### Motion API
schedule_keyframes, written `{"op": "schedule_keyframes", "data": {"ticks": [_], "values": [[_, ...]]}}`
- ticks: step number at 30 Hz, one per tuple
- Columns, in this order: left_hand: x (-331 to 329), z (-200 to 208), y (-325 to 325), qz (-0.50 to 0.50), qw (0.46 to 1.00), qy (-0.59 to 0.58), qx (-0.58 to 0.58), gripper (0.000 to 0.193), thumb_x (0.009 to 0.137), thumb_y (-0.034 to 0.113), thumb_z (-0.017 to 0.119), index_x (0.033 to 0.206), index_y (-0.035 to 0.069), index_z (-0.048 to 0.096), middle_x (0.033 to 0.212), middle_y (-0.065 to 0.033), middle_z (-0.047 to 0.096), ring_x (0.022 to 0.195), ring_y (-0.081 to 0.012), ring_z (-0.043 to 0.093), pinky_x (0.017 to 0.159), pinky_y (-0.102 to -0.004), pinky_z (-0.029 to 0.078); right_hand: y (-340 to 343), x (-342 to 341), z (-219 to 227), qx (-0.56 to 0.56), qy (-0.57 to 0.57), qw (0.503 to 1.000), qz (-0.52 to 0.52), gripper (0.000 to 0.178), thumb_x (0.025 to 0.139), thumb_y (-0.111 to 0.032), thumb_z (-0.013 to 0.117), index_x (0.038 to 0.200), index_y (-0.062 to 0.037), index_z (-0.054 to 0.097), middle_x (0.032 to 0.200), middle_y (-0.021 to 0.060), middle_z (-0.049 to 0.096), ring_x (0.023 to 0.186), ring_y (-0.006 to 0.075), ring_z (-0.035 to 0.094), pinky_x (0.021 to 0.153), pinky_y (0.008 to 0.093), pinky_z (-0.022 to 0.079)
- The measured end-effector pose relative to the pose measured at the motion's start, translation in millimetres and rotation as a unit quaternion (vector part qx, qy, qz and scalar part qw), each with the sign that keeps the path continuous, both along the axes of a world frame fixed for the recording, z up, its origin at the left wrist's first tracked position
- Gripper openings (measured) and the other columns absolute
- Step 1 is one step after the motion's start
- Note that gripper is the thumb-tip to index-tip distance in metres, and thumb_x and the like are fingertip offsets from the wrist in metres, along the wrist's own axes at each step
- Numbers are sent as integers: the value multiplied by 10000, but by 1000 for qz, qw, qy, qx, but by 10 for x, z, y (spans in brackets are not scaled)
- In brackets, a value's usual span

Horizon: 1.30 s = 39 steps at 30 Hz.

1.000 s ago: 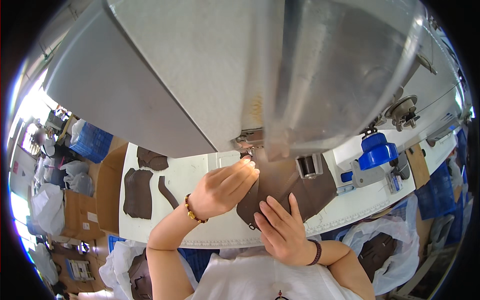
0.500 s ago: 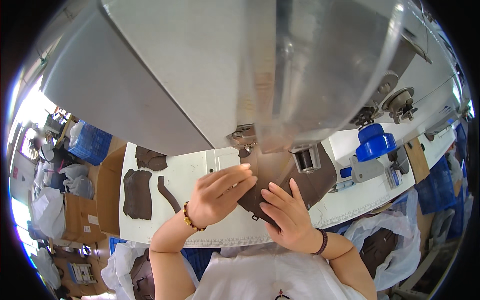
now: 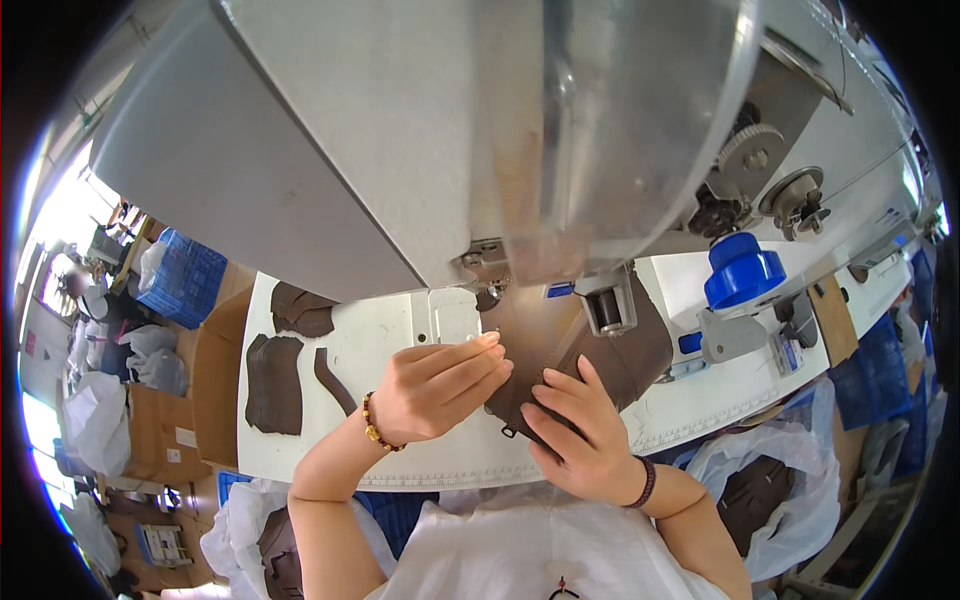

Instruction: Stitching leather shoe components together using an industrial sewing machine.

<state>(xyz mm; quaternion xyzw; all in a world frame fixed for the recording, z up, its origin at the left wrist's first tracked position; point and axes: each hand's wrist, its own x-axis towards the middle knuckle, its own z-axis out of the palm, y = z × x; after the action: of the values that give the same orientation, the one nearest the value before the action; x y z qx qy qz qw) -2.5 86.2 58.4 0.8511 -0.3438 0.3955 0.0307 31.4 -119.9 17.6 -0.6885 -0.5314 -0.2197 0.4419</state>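
A large grey sewing machine (image 3: 420,140) fills the upper view, its needle area (image 3: 490,262) above a metal plate (image 3: 447,315). A dark brown leather piece (image 3: 600,350) lies on the white table (image 3: 370,345) under the machine. My left hand (image 3: 435,390), with a bead bracelet on its wrist, presses flat fingertips on the piece's left edge beside the plate. My right hand (image 3: 580,430), wearing a dark wristband, lies flat on the piece's near part with fingers spread.
More brown leather pieces (image 3: 275,385) lie at the table's left, with a narrow strip (image 3: 335,380) beside them. A blue thread spool (image 3: 742,275) stands at the right. White bags (image 3: 800,470), cardboard boxes (image 3: 215,390) and a blue crate (image 3: 185,280) surround the table.
Both hands have drawn back a little toward me from the needle, sliding along the leather piece; the left fingers have flattened out from a pinch near the presser foot.
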Motion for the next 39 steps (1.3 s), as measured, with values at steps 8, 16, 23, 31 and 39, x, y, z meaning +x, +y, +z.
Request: {"op": "schedule_keyframes", "data": {"ticks": [8, 16, 23, 31, 39], "values": [[23, -39, 50, -23, 999, 30, -30, 165, 664, 2, 636, 827, 14, 660, 847, -53, 626, 861, -183, 657, 602, -250, 563, 58, -51, -34, 9, -18, 999, -30, 256, 659, -1, 670, 913, 27, 642, 980, 153, 596, 989, 316, 588, 962, 534, 369], [154, 10, 120, -16, 1000, 15, -19, 169, 654, 14, 641, 823, 9, 653, 842, -59, 618, 834, -190, 656, 570, -252, 553, 142, 112, 7, 18, -27, 999, -35, 400, 537, 16, 689, 932, -16, 637, 1014, 138, 590, 1004, 339, 584, 960, 544, 382], [238, 21, 153, 10, 997, 59, -51, 234, 648, 12, 634, 882, 23, 643, 822, -45, 605, 745, -173, 649, 516, -241, 525, 175, 323, 86, 29, -8, 1000, -6, 416, 534, 46, 687, 940, -19, 628, 988, 123, 582, 899, 315, 570, 831, 478, 430], [114, -35, -17, 88, 981, 81, -152, 256, 658, -27, 663, 907, 23, 629, 861, -59, 588, 811, -189, 636, 593, -285, 527, -92, 548, 387, -122, 73, 987, 75, 460, 602, -88, 761, 1025, -48, 586, 971, 96, 550, 927, 304, 552, 777, 381, 457], [-134, -639, -700, 51, 720, 439, -536, 263, 684, 118, 772, 855, 0, 611, 851, -97, 604, 768, -205, 602, 637, -276, 471, 28, 935, 560, -271, -273, 909, 159, 290, 741, -330, 648, 740, -86, 492, 708, 8, 468, 670, 185, 490, 569, 304, 384]]}}
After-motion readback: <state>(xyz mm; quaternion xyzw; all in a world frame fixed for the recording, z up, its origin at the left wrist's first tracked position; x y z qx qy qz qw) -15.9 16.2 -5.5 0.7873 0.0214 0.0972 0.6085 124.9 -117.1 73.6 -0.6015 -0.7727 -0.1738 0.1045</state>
